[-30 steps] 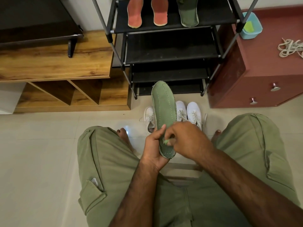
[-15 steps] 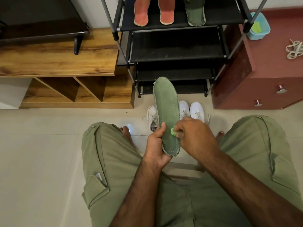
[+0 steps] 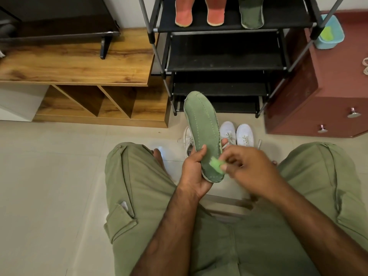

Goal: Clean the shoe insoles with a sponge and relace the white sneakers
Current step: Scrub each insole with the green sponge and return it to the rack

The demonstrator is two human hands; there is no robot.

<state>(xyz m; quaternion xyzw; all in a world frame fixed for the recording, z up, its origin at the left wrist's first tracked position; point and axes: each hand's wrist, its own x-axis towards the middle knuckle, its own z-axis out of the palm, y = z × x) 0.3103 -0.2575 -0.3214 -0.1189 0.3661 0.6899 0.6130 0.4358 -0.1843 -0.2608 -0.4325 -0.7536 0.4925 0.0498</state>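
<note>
My left hand grips the heel end of a green insole, which points away from me above the floor. A small bright green sponge lies against the insole's lower part, pinched in the fingers of my right hand. Behind the insole, white sneakers stand on the tiled floor, partly hidden by it. Two red insoles and another green insole lie on the top shelf of the black shoe rack.
A maroon drawer cabinet at the right carries a light blue tub and white laces at the frame's edge. A wooden TV unit stands at the left. My knees in green shorts flank the hands.
My right hand has rubbed the sponge on the insole's heel part, sliding to the right edge. The insole stays in my left hand. The camera view shifted slightly.
</note>
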